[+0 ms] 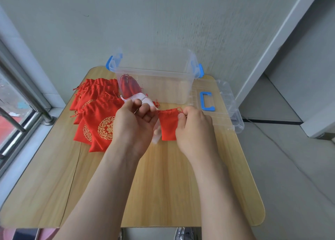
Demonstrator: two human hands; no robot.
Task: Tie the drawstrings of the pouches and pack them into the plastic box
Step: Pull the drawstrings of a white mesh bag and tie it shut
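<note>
Got a small red pouch (168, 124) strung between the two hands over the surface (163, 185); pinching its drawstring (179, 109) at the top corner with curled fingers of the right hand (194, 129), gripping the opposite corner in the curled-up left hand (134, 123) along with what looks like a pale sheer pouch (156, 133). Just beyond both hands, the plastic box (154, 76) with a few red pouches (129, 85) inside; left of the left hand, a pile of gold-printed pouches (97, 116); right of the right hand, the clear lid (223, 111).
</note>
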